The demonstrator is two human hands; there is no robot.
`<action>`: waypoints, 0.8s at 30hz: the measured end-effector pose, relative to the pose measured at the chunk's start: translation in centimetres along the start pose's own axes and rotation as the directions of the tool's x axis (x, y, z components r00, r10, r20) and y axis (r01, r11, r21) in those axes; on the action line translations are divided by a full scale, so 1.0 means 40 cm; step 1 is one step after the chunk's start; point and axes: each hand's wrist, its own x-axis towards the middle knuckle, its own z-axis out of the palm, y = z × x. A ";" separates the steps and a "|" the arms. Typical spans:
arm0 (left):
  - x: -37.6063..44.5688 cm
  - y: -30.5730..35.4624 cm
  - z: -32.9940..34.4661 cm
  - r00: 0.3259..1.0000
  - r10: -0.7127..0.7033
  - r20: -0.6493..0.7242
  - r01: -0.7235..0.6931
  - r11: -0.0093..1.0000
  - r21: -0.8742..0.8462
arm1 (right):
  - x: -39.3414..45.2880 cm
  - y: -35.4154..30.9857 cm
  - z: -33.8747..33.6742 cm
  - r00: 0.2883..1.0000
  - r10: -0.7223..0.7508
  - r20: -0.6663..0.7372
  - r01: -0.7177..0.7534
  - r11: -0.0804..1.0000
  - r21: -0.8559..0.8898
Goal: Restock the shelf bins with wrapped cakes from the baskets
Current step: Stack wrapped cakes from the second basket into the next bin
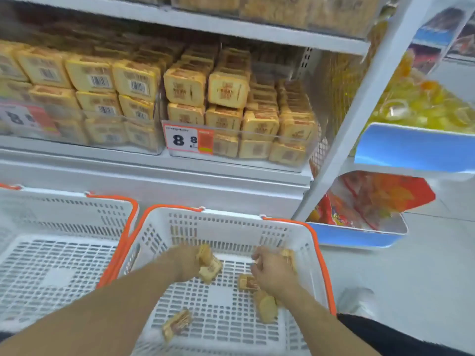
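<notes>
While both hands reach into the right basket (318,242), left hand (187,263) and right hand (272,271) each grip wrapped cakes (209,265).

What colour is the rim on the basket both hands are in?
Orange rim on a white slotted basket; head view.

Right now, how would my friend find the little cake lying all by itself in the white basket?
Look at the right-hand white plastic basket with the orange rim, the one both hands reach into. On its slotted floor, go to the near left part, below the left forearm. There lies one small tan wrapped cake, apart from the others and held by neither the left hand nor the right hand.
</notes>
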 end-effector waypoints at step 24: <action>0.055 -0.059 0.325 0.927 -0.297 0.231 0.359 0.515 -0.779 | -0.031 0.140 0.241 0.909 0.410 0.069 -0.343 0.833 -0.433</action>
